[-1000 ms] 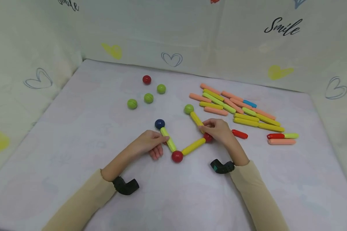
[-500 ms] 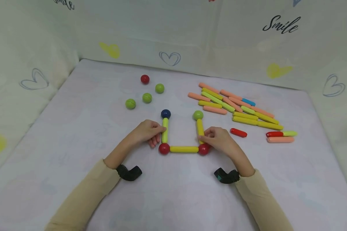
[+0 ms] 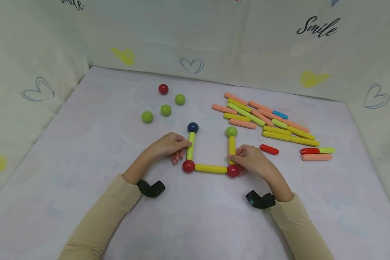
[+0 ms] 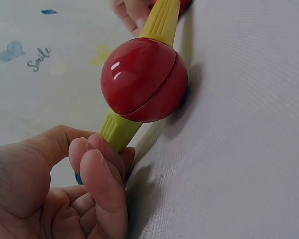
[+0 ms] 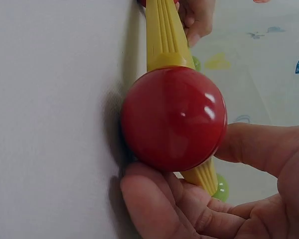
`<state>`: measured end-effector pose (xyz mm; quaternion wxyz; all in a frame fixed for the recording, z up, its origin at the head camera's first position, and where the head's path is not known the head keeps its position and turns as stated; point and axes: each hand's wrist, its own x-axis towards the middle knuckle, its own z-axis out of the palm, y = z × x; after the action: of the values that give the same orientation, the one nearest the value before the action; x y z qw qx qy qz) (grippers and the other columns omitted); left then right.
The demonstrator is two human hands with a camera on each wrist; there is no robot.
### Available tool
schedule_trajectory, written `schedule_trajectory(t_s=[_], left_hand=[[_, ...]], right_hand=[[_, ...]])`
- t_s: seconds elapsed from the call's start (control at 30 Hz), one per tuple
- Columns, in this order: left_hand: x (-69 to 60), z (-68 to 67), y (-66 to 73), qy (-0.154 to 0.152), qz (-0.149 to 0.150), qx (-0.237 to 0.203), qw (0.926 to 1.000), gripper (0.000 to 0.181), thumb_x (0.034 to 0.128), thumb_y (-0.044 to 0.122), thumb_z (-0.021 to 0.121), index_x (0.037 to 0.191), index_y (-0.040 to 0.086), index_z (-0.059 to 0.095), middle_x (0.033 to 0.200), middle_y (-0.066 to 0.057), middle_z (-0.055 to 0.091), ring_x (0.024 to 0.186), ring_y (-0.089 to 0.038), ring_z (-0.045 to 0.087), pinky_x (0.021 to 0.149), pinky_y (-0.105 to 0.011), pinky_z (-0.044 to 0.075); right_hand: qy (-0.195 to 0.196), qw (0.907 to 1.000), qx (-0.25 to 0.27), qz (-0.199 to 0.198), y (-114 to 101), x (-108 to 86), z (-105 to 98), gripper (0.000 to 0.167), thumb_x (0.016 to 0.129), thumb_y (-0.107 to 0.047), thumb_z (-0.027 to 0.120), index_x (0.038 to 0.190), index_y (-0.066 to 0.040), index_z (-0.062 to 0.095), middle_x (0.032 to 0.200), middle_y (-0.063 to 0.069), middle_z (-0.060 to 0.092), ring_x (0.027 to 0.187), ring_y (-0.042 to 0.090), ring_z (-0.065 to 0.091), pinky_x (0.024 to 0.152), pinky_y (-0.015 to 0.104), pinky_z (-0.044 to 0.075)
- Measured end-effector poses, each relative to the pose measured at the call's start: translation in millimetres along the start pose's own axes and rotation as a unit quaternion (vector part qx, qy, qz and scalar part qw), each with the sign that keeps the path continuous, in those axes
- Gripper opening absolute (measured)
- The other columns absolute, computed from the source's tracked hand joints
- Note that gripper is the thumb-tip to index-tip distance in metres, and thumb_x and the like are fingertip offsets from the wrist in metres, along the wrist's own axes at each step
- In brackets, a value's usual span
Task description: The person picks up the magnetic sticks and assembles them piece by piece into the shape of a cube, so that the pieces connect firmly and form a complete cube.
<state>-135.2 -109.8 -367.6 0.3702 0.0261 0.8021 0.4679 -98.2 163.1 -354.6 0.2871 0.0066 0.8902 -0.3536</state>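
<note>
A U-shaped chain lies on the table, its mouth toward the back. A yellow stick (image 3: 211, 168) joins a left red ball (image 3: 188, 166) and a right red ball (image 3: 233, 170). From the left ball a lime stick (image 3: 191, 144) runs back to a blue ball (image 3: 193, 127); my left hand (image 3: 170, 145) pinches this stick from its left. From the right ball another yellow stick (image 3: 232, 146) leads to a green ball (image 3: 231, 131). My right hand (image 3: 251, 159) pinches that stick near the red ball (image 5: 173, 119), its fingers beside the ball in the right wrist view.
Behind the chain at left are a loose red ball (image 3: 163, 89) and several green balls (image 3: 165, 110). Pink, yellow and lime sticks (image 3: 276, 136) lie grouped at the back right. A short red stick (image 3: 269, 149) is right of my right hand, with a few more sticks (image 3: 316, 157) farther right.
The chain has turned from a slanted pose to nearly square with me, both hands moving with it. Over the last half second it shifted slightly right. Both hands keep their pinch.
</note>
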Motion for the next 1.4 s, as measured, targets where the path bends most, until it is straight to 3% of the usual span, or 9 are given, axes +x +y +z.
schedule_trajectory(t_s=[0.27, 0.5, 0.7, 0.8, 0.93, 1.0, 1.13, 1.23, 1.4], left_hand=[[7.9, 4.6, 4.4, -0.001, 0.015, 0.035, 0.9993, 0.029, 0.0950, 0.028, 0.050, 0.076, 0.005, 0.054, 0.055, 0.001, 0.047, 0.042, -0.010, 0.044, 0.045, -0.019, 0.041], [13.1, 2.6, 8.5, 0.002, 0.011, 0.037, 0.9992, 0.030, 0.0947, 0.029, 0.051, 0.076, 0.005, 0.054, 0.055, 0.001, 0.047, 0.043, -0.009, 0.043, 0.045, -0.020, 0.040], [14.4, 0.7, 9.8, -0.012, 0.006, 0.033, 0.9994, 0.029, 0.0952, 0.029, 0.050, 0.079, 0.005, 0.053, 0.055, 0.002, 0.046, 0.043, -0.009, 0.041, 0.045, -0.019, 0.040], [16.0, 1.5, 10.1, -0.020, 0.007, 0.025, 0.9995, 0.028, 0.0950, 0.028, 0.050, 0.079, 0.006, 0.053, 0.056, 0.001, 0.046, 0.044, -0.009, 0.041, 0.046, -0.019, 0.038], [17.4, 2.0, 11.7, -0.032, 0.006, 0.026, 0.9991, 0.029, 0.0952, 0.028, 0.050, 0.076, 0.006, 0.053, 0.055, 0.002, 0.045, 0.044, -0.009, 0.040, 0.046, -0.019, 0.038], [18.2, 1.1, 13.0, -0.047, 0.006, 0.036, 0.9982, 0.030, 0.0954, 0.028, 0.050, 0.075, 0.006, 0.054, 0.055, 0.002, 0.046, 0.045, -0.009, 0.041, 0.047, -0.019, 0.038], [17.2, -3.6, 20.0, -0.063, 0.002, 0.075, 0.9951, 0.030, 0.0948, 0.029, 0.051, 0.078, 0.005, 0.055, 0.058, 0.001, 0.048, 0.047, -0.010, 0.043, 0.050, -0.019, 0.042], [16.0, -7.5, 25.5, -0.033, -0.003, 0.086, 0.9957, 0.027, 0.0939, 0.030, 0.053, 0.088, 0.004, 0.052, 0.064, -0.001, 0.050, 0.050, -0.011, 0.047, 0.053, -0.020, 0.044], [23.9, -9.3, 24.0, 0.038, 0.021, 0.026, 0.9987, 0.033, 0.0955, 0.031, 0.051, 0.115, 0.006, 0.042, 0.072, -0.005, 0.051, 0.050, -0.013, 0.052, 0.054, -0.022, 0.050]], right_hand=[[-0.021, 0.9997, -0.009, 0.007, 3.9, -0.9, -9.8, 0.043, 0.090, -0.035, 0.060, 0.110, 0.001, 0.047, 0.077, 0.008, 0.063, 0.055, 0.013, 0.060, 0.062, 0.024, 0.050], [-0.033, 0.9976, -0.061, -0.002, -3.0, -1.4, -25.6, 0.048, 0.091, -0.038, 0.057, 0.113, 0.002, 0.044, 0.077, 0.009, 0.062, 0.060, 0.016, 0.059, 0.062, 0.026, 0.049], [0.072, 0.9906, -0.097, -0.063, -17.5, 6.2, -50.6, 0.052, 0.093, -0.034, 0.055, 0.133, -0.004, 0.041, 0.099, 0.016, 0.057, 0.084, 0.026, 0.052, 0.069, 0.031, 0.043], [0.132, 0.9835, -0.059, -0.108, -12.9, 23.5, -59.8, 0.037, 0.093, -0.029, 0.057, 0.121, -0.006, 0.050, 0.130, 0.014, 0.047, 0.106, 0.031, 0.047, 0.066, 0.034, 0.042], [0.156, 0.9805, 0.023, -0.118, 13.2, 61.3, -63.9, 0.019, 0.094, -0.023, 0.053, 0.093, -0.004, 0.047, 0.153, -0.009, 0.022, 0.130, 0.025, 0.040, 0.061, 0.033, 0.040], [0.167, 0.9794, 0.035, -0.108, 29.7, 79.5, -63.5, 0.014, 0.095, -0.022, 0.050, 0.096, -0.008, 0.049, 0.151, -0.019, 0.022, 0.131, 0.018, 0.038, 0.062, 0.031, 0.040], [0.194, 0.9747, -0.002, -0.112, 42.5, 92.1, -63.0, 0.020, 0.094, -0.026, 0.055, 0.102, -0.009, 0.058, 0.150, -0.018, 0.025, 0.122, 0.021, 0.038, 0.072, 0.031, 0.042], [0.204, 0.9708, -0.057, -0.113, 32.0, 80.0, -62.3, 0.021, 0.092, -0.023, 0.057, 0.105, -0.007, 0.062, 0.150, -0.009, 0.031, 0.116, 0.023, 0.039, 0.075, 0.031, 0.044], [0.203, 0.9639, -0.106, -0.135, 13.9, 59.6, -61.0, 0.032, 0.091, -0.011, 0.059, 0.120, 0.001, 0.059, 0.150, 0.003, 0.034, 0.108, 0.028, 0.045, 0.073, 0.031, 0.045]])
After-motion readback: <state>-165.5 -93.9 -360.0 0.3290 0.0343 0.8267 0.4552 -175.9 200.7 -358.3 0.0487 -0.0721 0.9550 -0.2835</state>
